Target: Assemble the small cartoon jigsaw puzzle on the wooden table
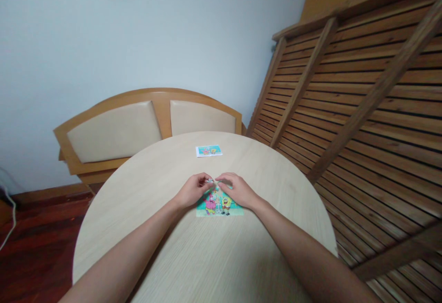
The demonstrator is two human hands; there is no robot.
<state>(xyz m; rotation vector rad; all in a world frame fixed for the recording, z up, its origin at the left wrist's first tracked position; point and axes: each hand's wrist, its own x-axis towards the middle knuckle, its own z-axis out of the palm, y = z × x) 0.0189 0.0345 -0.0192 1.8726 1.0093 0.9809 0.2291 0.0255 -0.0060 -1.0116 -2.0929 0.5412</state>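
The left hand [193,189] and the right hand [239,192] are positioned at the far edge of a cartoon picture [217,205], fingertips close together. The picture lies flat on the round table [186,261], between the forearms, and shows a pink figure, a pale middle figure and a yellow figure on a turquoise ground.

Left grip: thumb and fingers pinch a small pale piece [210,181] above the upper left part of the picture; markings on the piece are too small to read. Right grip: fingers bent, thumb low, over the upper right part of the picture; whether it pinches anything cannot be told.

A smaller folded card [209,151] with a similar print lies beyond the hands, well apart from them, toward the table's far edge. Behind the table stands a wooden backrest [164,109] with two cream panels. To the right, a slatted wooden frame [348,100] leans at an angle.
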